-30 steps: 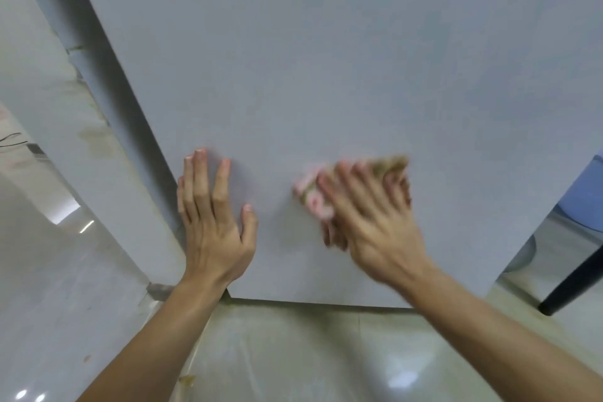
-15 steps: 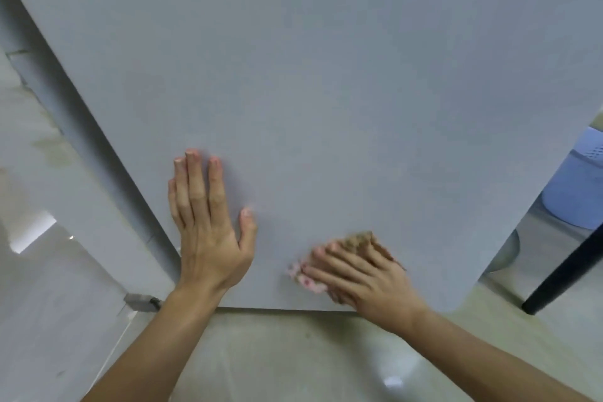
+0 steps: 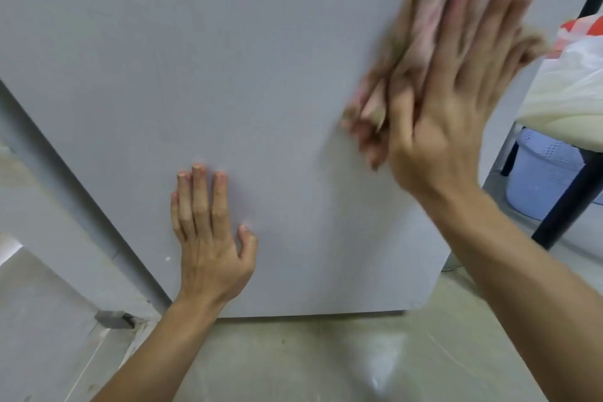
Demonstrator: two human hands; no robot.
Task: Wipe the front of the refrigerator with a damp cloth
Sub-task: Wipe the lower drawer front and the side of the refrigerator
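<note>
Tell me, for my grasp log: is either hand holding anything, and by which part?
The right hand presses the cloth to the fridge, straight fingers across its back; blur hides more. The left hand holds nothing.

My right hand (image 3: pixel 456 101), upper right of the frame, is all smeared with blur. Same goes for the cloth (image 3: pixel 421 26) under it, so I can't make out its pattern or edges, and my palm covers most of it anyway. The fridge (image 3: pixel 228 59) front runs off the top edge. The basket (image 3: pixel 541 179) at right sits half behind a black leg (image 3: pixel 567 206).
</note>
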